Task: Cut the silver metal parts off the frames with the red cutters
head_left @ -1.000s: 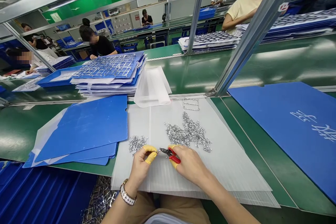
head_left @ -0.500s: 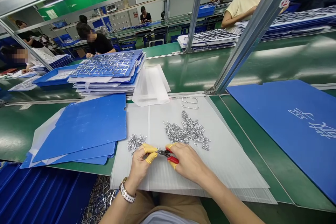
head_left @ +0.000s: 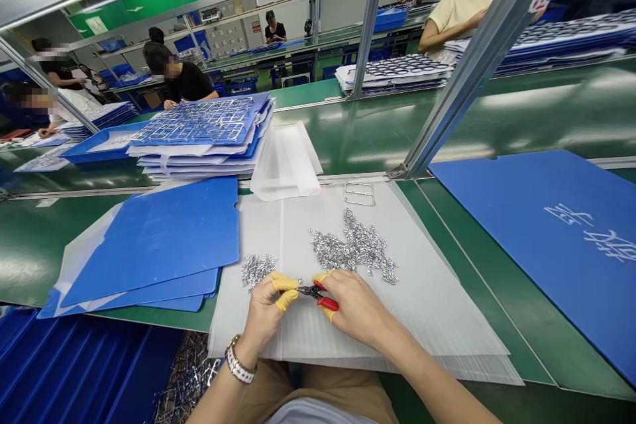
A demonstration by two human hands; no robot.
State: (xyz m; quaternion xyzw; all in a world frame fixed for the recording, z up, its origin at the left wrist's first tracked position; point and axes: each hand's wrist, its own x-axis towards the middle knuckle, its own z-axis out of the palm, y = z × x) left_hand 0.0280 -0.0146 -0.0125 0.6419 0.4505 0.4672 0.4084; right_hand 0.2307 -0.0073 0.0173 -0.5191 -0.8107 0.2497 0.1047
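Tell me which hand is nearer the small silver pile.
Left. The left hand is just on the near side of the small pile; the right hand, holding the pliers, is farther off to the right.

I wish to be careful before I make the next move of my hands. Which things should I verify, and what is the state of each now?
1. Right hand gripping the red-handled nippers: ok.
2. Left hand fingertips well clear of the nipper tips: not ok, the tips reach right up to them.
3. Yellow finger covers worn on both hands: ok.
4. Piece properly seated in the left pinch: cannot tell, too small and hidden.
5. Smaller pile of silver parts apart from the larger pile: ok.
6. Silver frame away from the hands: ok, near the sheet's far edge.
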